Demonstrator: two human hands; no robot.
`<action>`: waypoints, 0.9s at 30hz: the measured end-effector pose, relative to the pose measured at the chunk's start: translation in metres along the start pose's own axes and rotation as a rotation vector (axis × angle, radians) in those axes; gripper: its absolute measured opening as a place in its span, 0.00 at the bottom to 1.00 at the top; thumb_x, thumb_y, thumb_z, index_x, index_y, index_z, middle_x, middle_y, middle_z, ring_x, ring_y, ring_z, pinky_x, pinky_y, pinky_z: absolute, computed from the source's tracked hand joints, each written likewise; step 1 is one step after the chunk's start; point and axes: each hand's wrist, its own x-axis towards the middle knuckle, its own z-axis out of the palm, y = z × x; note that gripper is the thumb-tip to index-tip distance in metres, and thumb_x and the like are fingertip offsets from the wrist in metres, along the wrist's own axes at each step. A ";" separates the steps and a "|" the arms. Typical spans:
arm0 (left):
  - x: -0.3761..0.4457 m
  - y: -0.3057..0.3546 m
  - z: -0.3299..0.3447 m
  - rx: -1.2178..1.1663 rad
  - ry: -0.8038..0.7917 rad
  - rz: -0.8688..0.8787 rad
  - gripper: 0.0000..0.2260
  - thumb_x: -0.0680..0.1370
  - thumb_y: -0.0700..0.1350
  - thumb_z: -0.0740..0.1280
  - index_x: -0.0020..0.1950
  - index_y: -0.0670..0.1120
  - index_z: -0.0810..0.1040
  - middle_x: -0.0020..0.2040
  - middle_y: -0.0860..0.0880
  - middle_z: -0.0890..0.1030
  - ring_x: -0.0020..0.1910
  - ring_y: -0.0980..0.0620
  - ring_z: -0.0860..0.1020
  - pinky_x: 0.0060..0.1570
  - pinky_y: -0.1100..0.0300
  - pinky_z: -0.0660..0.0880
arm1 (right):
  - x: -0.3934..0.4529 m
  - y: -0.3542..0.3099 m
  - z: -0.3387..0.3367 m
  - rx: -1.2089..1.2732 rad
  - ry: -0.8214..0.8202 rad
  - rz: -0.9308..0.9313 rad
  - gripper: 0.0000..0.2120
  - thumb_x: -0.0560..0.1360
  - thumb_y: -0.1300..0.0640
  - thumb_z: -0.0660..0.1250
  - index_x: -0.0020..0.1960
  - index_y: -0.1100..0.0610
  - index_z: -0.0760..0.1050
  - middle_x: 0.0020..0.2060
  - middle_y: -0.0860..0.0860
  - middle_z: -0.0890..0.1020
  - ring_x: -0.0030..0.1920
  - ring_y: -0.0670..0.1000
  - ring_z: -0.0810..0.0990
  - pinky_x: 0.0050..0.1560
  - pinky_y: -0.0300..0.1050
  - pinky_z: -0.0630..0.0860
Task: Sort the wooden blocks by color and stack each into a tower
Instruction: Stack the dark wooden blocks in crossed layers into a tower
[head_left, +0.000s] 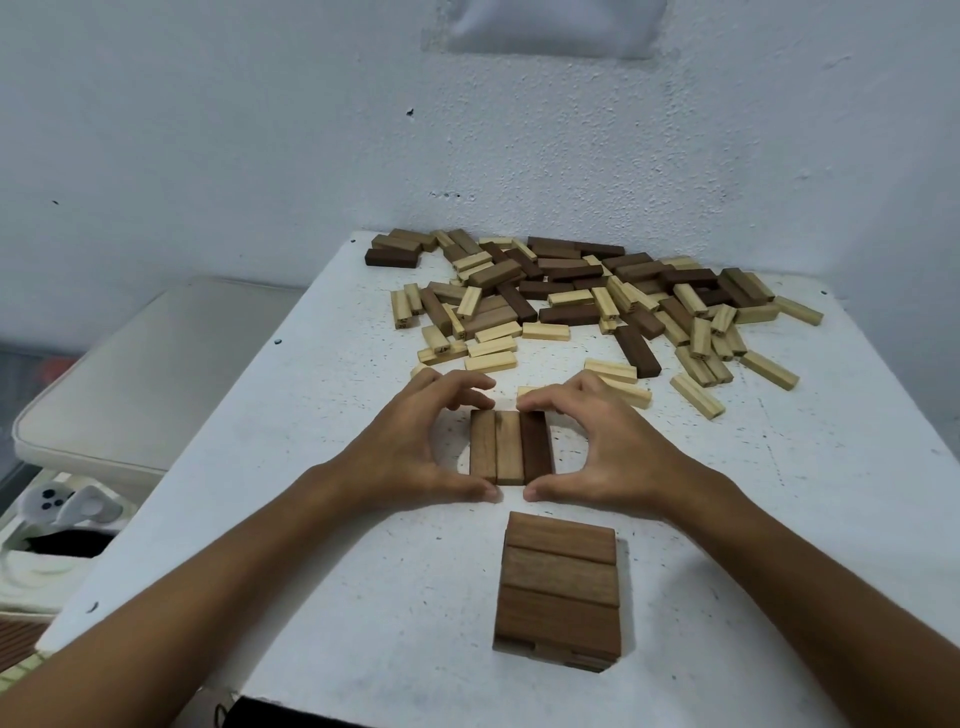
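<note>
- Supporting everything: white speckled table (363, 571), set against a white wall.
- Loose pile of wooden blocks (587, 301), pale, mid-brown and dark mixed, spread across the table's far half; judged light, rigid and smooth-faced, so apt to slide.
- Brown tower (558, 587), near edge, top layer of three blocks over crosswise ones beneath; a nudge could shift it.
- Row of three blocks (510, 447), table centre, two mid-brown and one dark, lying side by side and touching.
- Left hand (415, 447) and right hand (613, 441): fingers curled at the row's far ends, thumbs at the near ends, squaring it. Best gripped end to end, pressed together.
</note>
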 end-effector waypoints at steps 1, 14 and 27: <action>0.000 0.001 0.001 0.002 -0.006 -0.003 0.42 0.58 0.63 0.79 0.69 0.60 0.66 0.63 0.56 0.73 0.64 0.64 0.72 0.58 0.65 0.73 | 0.002 0.000 0.001 0.008 0.003 -0.005 0.36 0.63 0.42 0.79 0.66 0.37 0.67 0.57 0.42 0.67 0.59 0.42 0.67 0.53 0.38 0.68; 0.009 0.014 -0.002 -0.020 0.003 0.012 0.38 0.57 0.63 0.76 0.63 0.56 0.68 0.60 0.54 0.76 0.61 0.62 0.74 0.53 0.68 0.73 | 0.006 -0.004 0.005 0.219 0.054 -0.014 0.32 0.60 0.49 0.81 0.59 0.39 0.68 0.57 0.44 0.72 0.62 0.40 0.72 0.64 0.44 0.74; -0.001 0.081 -0.037 -0.029 0.057 0.151 0.32 0.56 0.60 0.79 0.55 0.58 0.70 0.53 0.60 0.79 0.56 0.69 0.75 0.50 0.76 0.68 | -0.034 -0.055 -0.043 0.341 0.160 0.057 0.38 0.60 0.61 0.82 0.60 0.40 0.64 0.57 0.43 0.80 0.63 0.42 0.74 0.57 0.34 0.66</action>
